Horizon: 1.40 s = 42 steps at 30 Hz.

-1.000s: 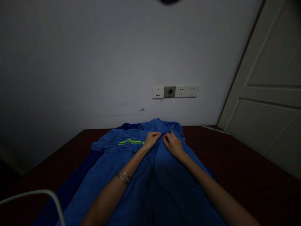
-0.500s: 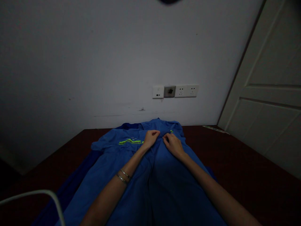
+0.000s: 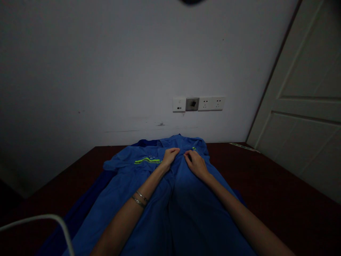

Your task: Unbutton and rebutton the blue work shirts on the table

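Note:
A blue work jacket (image 3: 149,192) with a yellow-green stripe across its chest lies spread on the dark red table. My left hand (image 3: 171,156) has its thumb and fingers pinched together on the cloth near the middle of the chest. Just to the right, my right hand (image 3: 196,163) is curled, thumb against fingertips, on the same front of the jacket. A small gap separates the two hands. The dim light hides the exact bit of cloth between the fingertips.
Darker blue cloth (image 3: 87,199) shows from under the jacket's left side. A white cable (image 3: 57,217) loops in at the lower left. Behind the dark red table (image 3: 266,185) stands a wall with sockets (image 3: 210,103); a white panelled door (image 3: 306,106) is at the right.
My left hand has shifted slightly left and up, widening the gap to my right hand, which has stayed nearly still. The jacket has hardly moved.

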Each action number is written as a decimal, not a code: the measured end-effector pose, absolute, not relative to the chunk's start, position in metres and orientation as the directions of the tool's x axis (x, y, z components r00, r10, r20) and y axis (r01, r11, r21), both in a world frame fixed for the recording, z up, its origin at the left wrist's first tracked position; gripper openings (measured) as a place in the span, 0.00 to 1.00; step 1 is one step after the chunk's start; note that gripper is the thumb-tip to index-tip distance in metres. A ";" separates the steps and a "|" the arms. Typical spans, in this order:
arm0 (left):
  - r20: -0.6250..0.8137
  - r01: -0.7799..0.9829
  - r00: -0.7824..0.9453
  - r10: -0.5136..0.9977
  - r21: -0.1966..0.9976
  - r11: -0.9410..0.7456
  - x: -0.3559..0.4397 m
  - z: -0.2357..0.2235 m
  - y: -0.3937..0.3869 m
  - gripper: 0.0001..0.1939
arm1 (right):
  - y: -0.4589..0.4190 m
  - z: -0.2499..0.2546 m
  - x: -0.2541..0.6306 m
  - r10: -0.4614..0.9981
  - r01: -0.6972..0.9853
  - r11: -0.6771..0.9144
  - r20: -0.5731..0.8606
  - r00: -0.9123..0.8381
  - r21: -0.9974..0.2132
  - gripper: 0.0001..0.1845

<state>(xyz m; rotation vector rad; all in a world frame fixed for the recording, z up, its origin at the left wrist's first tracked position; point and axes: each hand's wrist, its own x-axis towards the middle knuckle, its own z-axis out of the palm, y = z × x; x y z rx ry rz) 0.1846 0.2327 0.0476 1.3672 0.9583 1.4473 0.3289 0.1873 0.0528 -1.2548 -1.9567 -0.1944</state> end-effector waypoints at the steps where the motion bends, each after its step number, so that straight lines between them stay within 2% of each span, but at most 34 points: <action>1: 0.307 -0.090 0.014 0.952 0.948 -0.305 0.185 0.048 0.233 0.12 | 0.188 0.053 0.329 0.704 0.823 0.497 0.682 -0.198 -0.274 0.10; 10: 0.424 -0.003 0.071 0.903 0.905 -0.425 0.185 0.051 0.232 0.12 | 0.189 0.054 0.328 0.712 0.815 0.482 0.686 -0.151 -0.320 0.09; 42: 0.419 0.006 0.041 0.907 0.908 -0.420 0.187 0.053 0.229 0.13 | 0.192 0.051 0.329 0.700 0.825 0.478 0.699 -0.149 -0.303 0.09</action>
